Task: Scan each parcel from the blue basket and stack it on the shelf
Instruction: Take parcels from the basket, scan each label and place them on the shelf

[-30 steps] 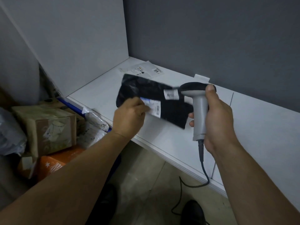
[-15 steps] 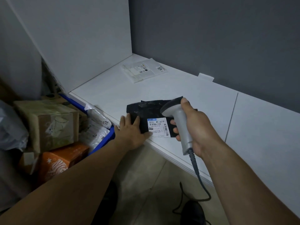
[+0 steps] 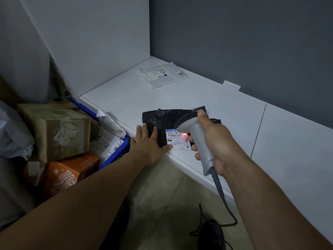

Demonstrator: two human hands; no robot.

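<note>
**You:** What lies at my left?

**Spotter:** The blue basket (image 3: 124,150) stands just beside the shelf's (image 3: 234,114) front left corner, with pale bagged parcels (image 3: 110,127) in it. A cardboard box (image 3: 59,130) and an orange box (image 3: 70,174) sit further left. Whether they are inside the basket cannot be told.

**You:** And the parcel?

**Spotter:** The black parcel (image 3: 162,120) lies flat at the shelf's front edge, near that corner. Your left hand (image 3: 149,143) presses on its left part, fingers straight and slightly spread, wrist out past the edge. Your right hand (image 3: 214,139) has its fingers curled round the scanner (image 3: 199,139). Its head tilts down over the white label (image 3: 177,139), where a red glow (image 3: 184,135) falls. The head hides the label's right end.

**You:** Room to move?

**Spotter:** The white surface runs back from the parcel to a flat white parcel (image 3: 162,76), well apart near the back left corner. It also runs right past a seam (image 3: 259,130). A white side panel (image 3: 100,51) closes the left end and a grey wall (image 3: 234,42) the back. The cable (image 3: 221,195) hangs to the floor (image 3: 162,204) by a dark shoe (image 3: 210,235). The light is dim, and the label's small print is unreadable.
</note>
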